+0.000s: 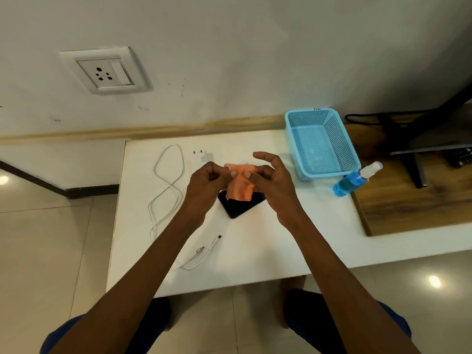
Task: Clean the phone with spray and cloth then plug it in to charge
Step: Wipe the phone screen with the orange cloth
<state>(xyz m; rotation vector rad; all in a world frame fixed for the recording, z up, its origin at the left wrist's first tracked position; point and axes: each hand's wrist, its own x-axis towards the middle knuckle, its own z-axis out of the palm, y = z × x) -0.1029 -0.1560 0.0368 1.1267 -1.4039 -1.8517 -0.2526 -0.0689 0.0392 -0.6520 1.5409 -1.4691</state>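
A small orange cloth (240, 186) hangs between my two hands above the white table (255, 251). My left hand (205, 182) pinches its upper left edge and my right hand (270, 180) pinches its upper right edge, index finger raised. Directly below lies a black phone (238, 205), flat and partly hidden by the cloth. A spray bottle (353, 180) of blue liquid with a clear cap stands at the right. A white charger plug (201, 159) lies behind my left hand. The white cable (166, 185) loops at the left, its connector ends (210, 245) near the front.
A light blue mesh basket (320, 143) stands at the table's back right. A wall socket (108, 72) sits on the wall at the upper left. A monitor stand (408, 139) and black cables occupy the wooden surface at the right. My knees show below the table's front edge.
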